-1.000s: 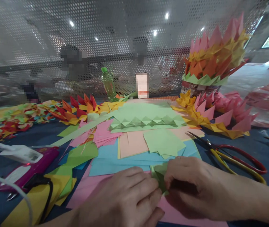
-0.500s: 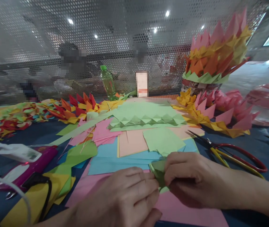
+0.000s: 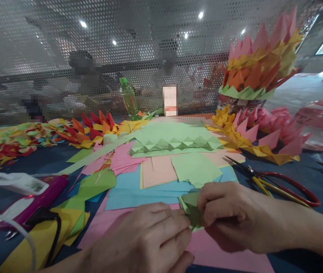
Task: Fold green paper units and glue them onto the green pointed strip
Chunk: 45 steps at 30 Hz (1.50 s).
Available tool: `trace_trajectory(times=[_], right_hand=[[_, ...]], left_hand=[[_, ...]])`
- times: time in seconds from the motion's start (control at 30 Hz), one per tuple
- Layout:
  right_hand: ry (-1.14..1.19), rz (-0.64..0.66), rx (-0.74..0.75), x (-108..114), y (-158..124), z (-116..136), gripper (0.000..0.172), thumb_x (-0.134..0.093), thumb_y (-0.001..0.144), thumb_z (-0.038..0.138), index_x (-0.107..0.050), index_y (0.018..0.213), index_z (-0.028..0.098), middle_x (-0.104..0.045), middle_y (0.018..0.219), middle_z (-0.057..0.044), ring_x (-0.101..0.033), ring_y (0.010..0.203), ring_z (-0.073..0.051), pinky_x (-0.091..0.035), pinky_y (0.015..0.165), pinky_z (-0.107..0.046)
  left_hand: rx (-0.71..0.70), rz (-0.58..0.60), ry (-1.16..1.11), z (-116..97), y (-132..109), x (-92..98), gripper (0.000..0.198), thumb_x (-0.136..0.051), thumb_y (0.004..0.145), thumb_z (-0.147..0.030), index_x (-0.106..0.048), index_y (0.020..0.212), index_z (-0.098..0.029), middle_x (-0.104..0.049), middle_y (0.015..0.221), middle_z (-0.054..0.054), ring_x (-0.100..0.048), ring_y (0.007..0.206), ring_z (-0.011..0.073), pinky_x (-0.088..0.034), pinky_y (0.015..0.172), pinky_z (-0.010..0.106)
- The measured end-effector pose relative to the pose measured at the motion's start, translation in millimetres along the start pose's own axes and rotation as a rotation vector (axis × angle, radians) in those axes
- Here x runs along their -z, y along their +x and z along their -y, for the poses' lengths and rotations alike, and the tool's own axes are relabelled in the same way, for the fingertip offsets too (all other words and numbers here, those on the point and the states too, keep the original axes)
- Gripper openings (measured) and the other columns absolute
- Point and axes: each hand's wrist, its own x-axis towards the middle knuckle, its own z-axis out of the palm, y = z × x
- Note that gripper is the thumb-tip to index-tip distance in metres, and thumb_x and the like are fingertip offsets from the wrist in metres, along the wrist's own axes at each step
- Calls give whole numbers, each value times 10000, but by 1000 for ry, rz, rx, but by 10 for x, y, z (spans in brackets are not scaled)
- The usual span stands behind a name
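Both my hands meet low in the middle over a pink sheet [image 3: 224, 258]. My left hand [image 3: 150, 237] is curled, its fingertips pinching the left side of a small folded green paper piece [image 3: 191, 210]. My right hand [image 3: 229, 214] is closed on the right side of the same piece. Most of the green piece is hidden between the fingers. Just beyond the hands lie loose green squares [image 3: 197, 168], a peach sheet [image 3: 157, 172] and blue sheets [image 3: 138, 193].
Red-and-yellow-handled scissors [image 3: 278, 184] lie to the right. A magenta device with a white cable [image 3: 22, 197] sits at left on yellow paper. Folded green strip [image 3: 175, 146], multicoloured paper crowns [image 3: 258, 64], a green bottle [image 3: 129, 98] and a perforated screen with people behind it stand farther back.
The hands have shifted slightly, working the green piece between the fingertips; the view rose a little. Nothing else on the table moved.
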Motion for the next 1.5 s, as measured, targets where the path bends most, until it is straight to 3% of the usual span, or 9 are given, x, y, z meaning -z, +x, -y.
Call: trace_trajectory(times=[0.2,0.33,0.7,0.87,1.07,1.17,1.27,1.5], right_hand=[[-26,17,9,14,11,22,311,-544,716,-135,-608,743,168,-593,870,21,-560,758,-81,-437,696,-165],[-8,12,-8,-1,-2,7,320,-547,724,-122,-649,834,161,-627,942,-5,-589,808,-94,-456,741,-175],[6,57,-18,9,-10,17,321,-557,717,-141,-591,788,170,-602,945,21,-537,777,-70,-422,707,-154],[-28,62,-9,8,-20,30,295,-563,768,-122,-615,809,166,-618,966,6,-548,797,-80,-428,717,-171],[-97,49,24,-22,-29,14,230,-552,854,-44,-640,815,165,-629,940,-20,-545,783,-107,-427,678,-211],[-104,58,11,-33,-43,4,216,-583,840,-44,-631,791,161,-624,937,-10,-546,775,-95,-426,673,-200],[-110,63,3,-30,-46,-4,221,-592,828,-52,-621,776,161,-612,916,-1,-553,780,-95,-428,682,-204],[-115,55,-22,3,-45,38,255,-558,738,-70,-615,800,171,-619,928,-9,-566,820,-119,-441,696,-214]], left_hand=[[-11,15,17,-6,38,28,228,-487,1093,-224,-699,1128,-146,-757,994,49,-709,965,200,-563,942,343],[13,66,0,-2,51,30,152,-567,1061,-229,-698,1097,-161,-748,980,49,-702,966,191,-556,952,311],[9,47,-39,17,9,-20,240,-498,1098,-271,-697,1113,-137,-749,1043,61,-705,952,216,-573,844,349],[2,43,0,28,0,-22,208,-553,1075,-278,-706,1067,-138,-745,954,61,-709,923,209,-584,866,327],[-12,22,10,12,17,-19,275,-463,1109,-274,-690,1134,-121,-746,994,71,-705,946,220,-573,890,353],[1,83,-29,10,55,8,308,-438,1119,-300,-678,1150,-109,-732,1001,67,-687,959,220,-559,894,353],[11,154,-73,8,81,43,272,-527,1088,-320,-680,1120,-97,-710,1003,65,-664,948,213,-552,862,330],[34,155,-115,16,66,22,209,-599,1055,-284,-679,1129,-105,-698,1017,64,-644,976,219,-529,875,320]])
